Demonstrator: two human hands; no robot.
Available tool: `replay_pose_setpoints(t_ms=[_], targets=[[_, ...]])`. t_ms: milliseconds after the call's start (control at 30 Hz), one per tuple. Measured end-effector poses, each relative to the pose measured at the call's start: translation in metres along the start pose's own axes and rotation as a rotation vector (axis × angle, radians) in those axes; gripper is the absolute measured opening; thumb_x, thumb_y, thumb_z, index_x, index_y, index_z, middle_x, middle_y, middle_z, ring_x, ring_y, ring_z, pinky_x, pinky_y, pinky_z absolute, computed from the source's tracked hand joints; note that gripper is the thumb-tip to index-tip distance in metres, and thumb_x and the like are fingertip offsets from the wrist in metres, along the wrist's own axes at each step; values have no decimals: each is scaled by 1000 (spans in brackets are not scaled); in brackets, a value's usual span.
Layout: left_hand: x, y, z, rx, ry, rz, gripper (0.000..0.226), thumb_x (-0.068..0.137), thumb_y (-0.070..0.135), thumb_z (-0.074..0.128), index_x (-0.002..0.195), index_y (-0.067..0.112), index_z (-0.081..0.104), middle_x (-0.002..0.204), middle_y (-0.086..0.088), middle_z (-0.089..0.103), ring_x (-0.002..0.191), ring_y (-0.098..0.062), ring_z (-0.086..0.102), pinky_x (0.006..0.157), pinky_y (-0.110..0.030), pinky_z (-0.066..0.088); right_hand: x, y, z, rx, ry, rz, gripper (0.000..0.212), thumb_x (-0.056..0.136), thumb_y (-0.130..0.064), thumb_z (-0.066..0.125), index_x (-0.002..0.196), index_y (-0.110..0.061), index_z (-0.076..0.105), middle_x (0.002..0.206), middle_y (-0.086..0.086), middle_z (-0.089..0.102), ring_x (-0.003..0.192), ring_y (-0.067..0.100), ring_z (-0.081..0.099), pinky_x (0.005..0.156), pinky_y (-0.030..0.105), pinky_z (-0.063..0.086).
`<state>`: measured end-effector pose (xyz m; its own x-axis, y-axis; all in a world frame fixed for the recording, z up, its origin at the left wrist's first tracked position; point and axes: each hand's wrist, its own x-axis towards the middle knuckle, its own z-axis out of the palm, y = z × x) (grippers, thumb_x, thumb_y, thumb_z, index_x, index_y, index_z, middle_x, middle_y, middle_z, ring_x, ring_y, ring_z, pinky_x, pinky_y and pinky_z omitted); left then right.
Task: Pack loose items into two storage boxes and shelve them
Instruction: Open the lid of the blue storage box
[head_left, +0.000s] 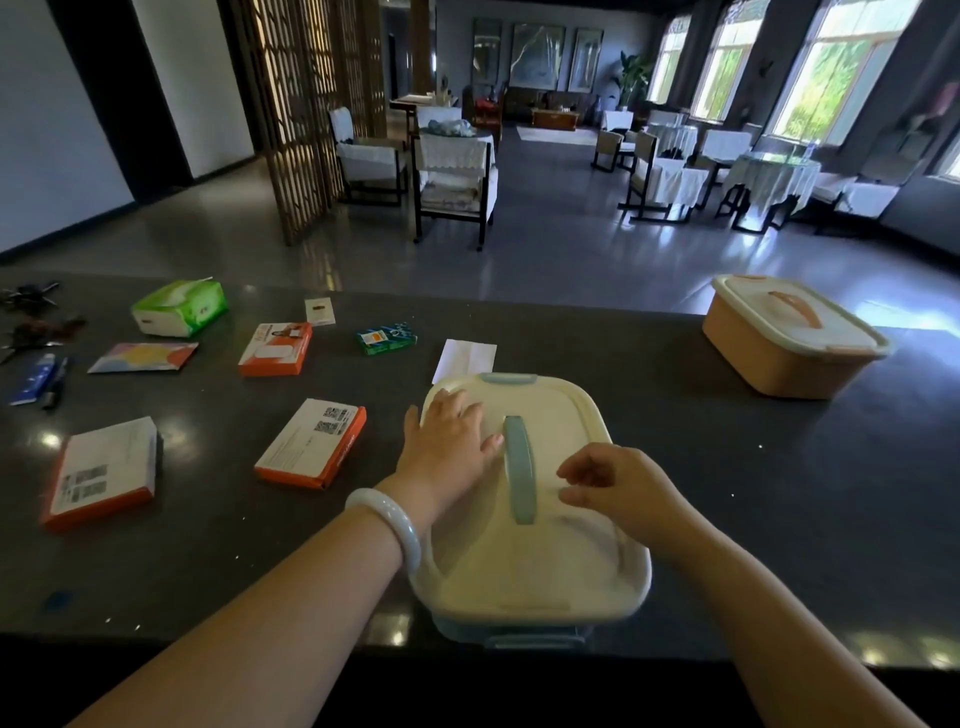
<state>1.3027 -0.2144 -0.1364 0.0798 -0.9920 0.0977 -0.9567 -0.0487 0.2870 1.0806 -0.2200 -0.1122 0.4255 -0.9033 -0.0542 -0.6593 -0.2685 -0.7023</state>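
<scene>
Blue-based storage box (530, 519) sits at the near edge of the bench (727, 493), straight ahead, cream lid on, blue handle (519, 467) lying flat along the lid's middle. Left hand (447, 441) lies flat on the lid's left half, fingers straight, fingertips just beside the handle. Right hand (618, 483) hovers over the lid's right half, fingers loosely curled, gripping nothing that I can see. Step in hand looks like opening this box: judge it best to release the blue clips, far one (508, 379) and near one (530, 640), before lifting, and to steady the base so it does not slide off the near edge. Second box, orange (789, 338), stands lidded well apart at far right. Loose items all lie to the left: two orange-edged cartons near the box (311, 449) (275, 349), a third at far left (104, 473), a small green pack (387, 339), a white paper (465, 358) just behind the lid, a green tissue pack (179, 307), a coloured flat packet (143, 357), a small card (319, 310), a blue item and pen (39, 379). Dark things at the far left corner too unclear to name. Nothing blocks the lid; the lifted lid needs a landing spot, likely the bare bench to the right.
</scene>
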Motion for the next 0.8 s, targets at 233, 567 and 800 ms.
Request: replay_pose_setpoints(t_ms=[233, 567, 800], targets=[[12, -7, 25, 61, -126, -29, 75, 84, 72, -8, 150, 36, -13, 161, 6, -15, 145, -26, -22, 114, -62, -3, 100, 10, -3, -139, 157, -69, 33, 86, -36, 67, 117, -28, 59, 117, -11, 52, 109, 9, 47, 91, 26, 41], [11, -3, 23, 59, -133, -93, 61, 96, 62, 5, 152, 39, -8, 160, 8, -20, 145, -21, -24, 118, -53, 1, 191, 18, 9, -273, -33, -48, 33, 82, -66, 51, 99, -43, 65, 95, -12, 68, 87, 13, 60, 77, 34, 50], [13, -3, 27, 101, -120, -97, 63, 96, 61, 4, 153, 36, -5, 161, 5, -16, 146, -23, -21, 117, -53, 7, 193, 23, 12, -239, -45, -45, 35, 82, -67, 39, 95, -46, 64, 95, -13, 63, 89, 18, 58, 79, 38, 50]])
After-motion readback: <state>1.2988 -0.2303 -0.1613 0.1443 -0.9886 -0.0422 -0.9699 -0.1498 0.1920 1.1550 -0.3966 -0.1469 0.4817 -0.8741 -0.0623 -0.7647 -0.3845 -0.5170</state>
